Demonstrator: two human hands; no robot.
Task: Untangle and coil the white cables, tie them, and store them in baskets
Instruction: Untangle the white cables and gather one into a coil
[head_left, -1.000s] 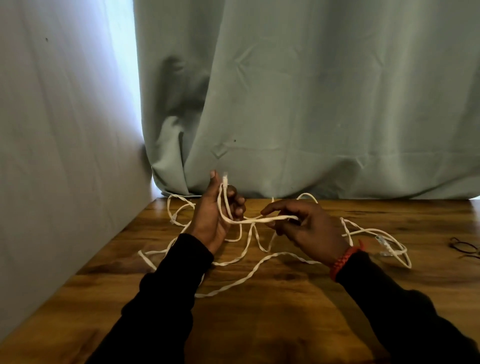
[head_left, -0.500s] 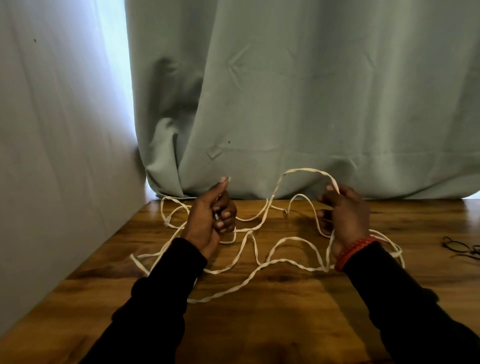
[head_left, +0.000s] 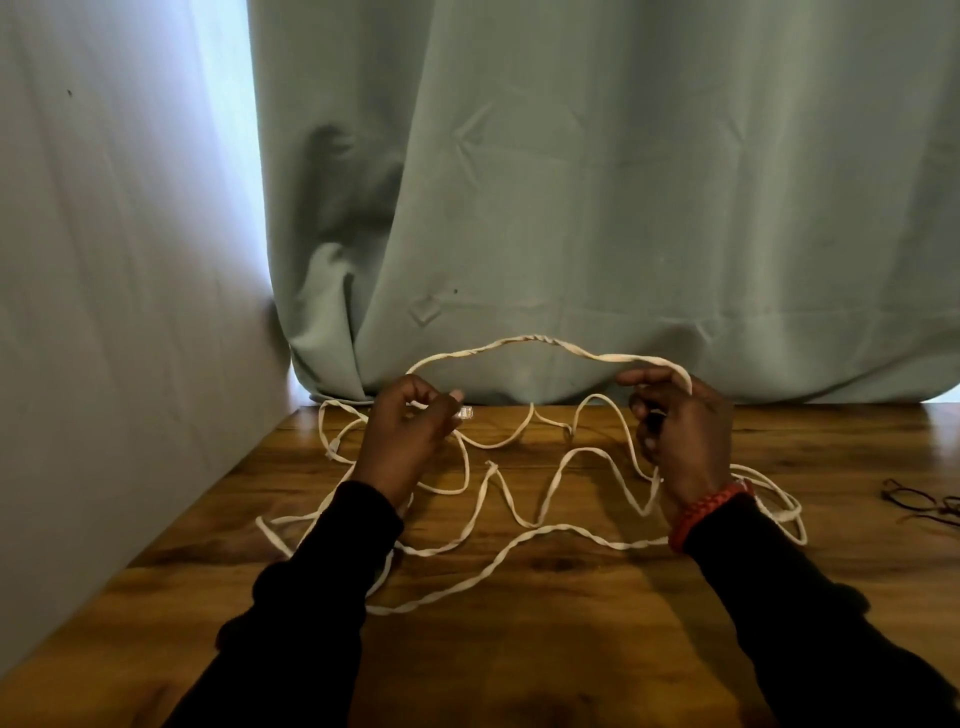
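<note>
Both hands (head_left: 410, 431) (head_left: 680, 436) hold white cable (head_left: 540, 343) raised.

Wooden table (head_left: 519, 649) before green curtain (head_left: 597, 182) (daylight at left)

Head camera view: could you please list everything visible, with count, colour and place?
white cable: cannot tell whether one or several, white, tangled across the table, one arc lifted between both hands
cable plug: one, clear, at the left hand's fingertips
table: one, brown wood, foreground
curtain: one, grey-green, behind the table
wall: one, pale, at left
eyeglasses: one pair, dark, table's right edge
bracelet: one, red, right wrist
sleeves: two, black
left hand: grips the cable near its plug
right hand: holds the lifted arc
</note>
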